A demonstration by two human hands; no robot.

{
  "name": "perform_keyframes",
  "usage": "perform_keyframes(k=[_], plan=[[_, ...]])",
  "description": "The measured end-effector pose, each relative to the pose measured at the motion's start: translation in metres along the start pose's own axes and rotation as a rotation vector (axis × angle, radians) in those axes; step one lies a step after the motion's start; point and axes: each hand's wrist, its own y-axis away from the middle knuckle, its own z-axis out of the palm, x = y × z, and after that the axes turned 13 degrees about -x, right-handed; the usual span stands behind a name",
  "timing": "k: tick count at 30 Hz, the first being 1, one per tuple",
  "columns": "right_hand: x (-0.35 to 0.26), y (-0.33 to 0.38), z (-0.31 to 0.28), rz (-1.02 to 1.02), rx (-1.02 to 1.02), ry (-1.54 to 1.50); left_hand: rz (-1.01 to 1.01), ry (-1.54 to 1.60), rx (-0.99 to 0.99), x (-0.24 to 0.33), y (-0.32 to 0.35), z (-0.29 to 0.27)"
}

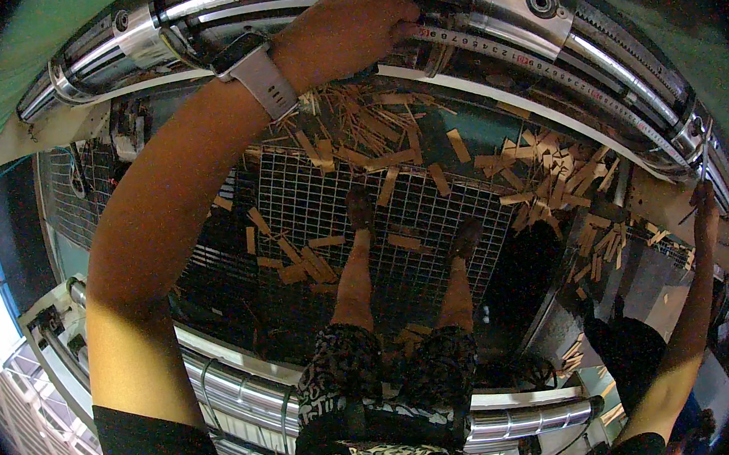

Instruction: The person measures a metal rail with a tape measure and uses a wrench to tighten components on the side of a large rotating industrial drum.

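A measuring tape [524, 59] is stretched along a long shiny metal shaft [528, 14] that carries collars and toothed strips. My left hand [354, 31] lies over the shaft with its fingers curled at the tape's left end; a watch with a pale strap [263, 81] is on that wrist. Far off to the right, my right hand [704, 197] is closed near the shaft's right end, where the tape runs up to it. Something thin and dark sticks out by its fingers, too small and dim to name.
Below, my feet stand on a metal grate [300, 194] strewn with cardboard strips [372, 126] and more scraps [543, 166]. Behind me are metal rollers [248, 388]. Green material [9, 95] rises beyond the shaft at left. A dark-haired person [631, 351] is near my right arm.
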Motion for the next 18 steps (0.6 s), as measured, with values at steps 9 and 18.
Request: perform_keyframes(k=[9, 18], plan=[[0.011, 0.002, -0.006, 0.004, 0.017, -0.140, -0.005, -0.010, -0.012, 0.003, 0.001, -0.004], [0.013, 0.001, -0.009, 0.016, 0.018, -0.157, -0.022, 0.053, -0.071, 0.009, 0.001, -0.009]])
